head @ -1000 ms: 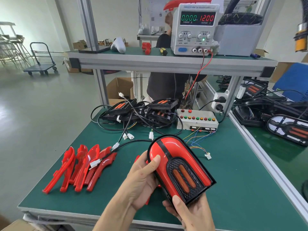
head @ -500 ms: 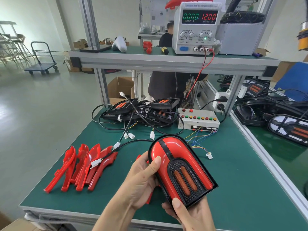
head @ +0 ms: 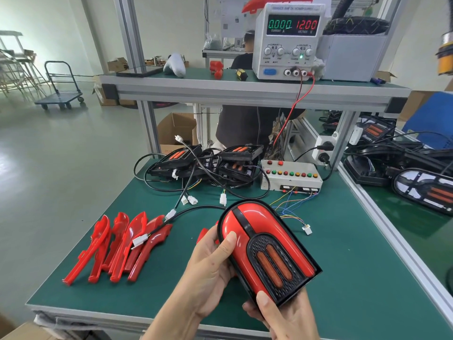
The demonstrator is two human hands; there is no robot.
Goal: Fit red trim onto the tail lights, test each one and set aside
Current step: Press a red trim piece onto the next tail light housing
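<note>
The power supply (head: 289, 42) on the far shelf reads 0.000 under CURRENT A and 12.00 under VOLTAGE V; the small print on its top is too blurred to read. The green bench (head: 355, 278) has open surface to the right, up to its metal rim. The tail light (head: 267, 251), glossy red trim around a black grille with two orange bars, is above the near edge. The left hand (head: 208, 271) grips its side, thumb on the trim; the right hand (head: 286, 317) holds its near end. Loose red trims (head: 117, 244) lie left.
</note>
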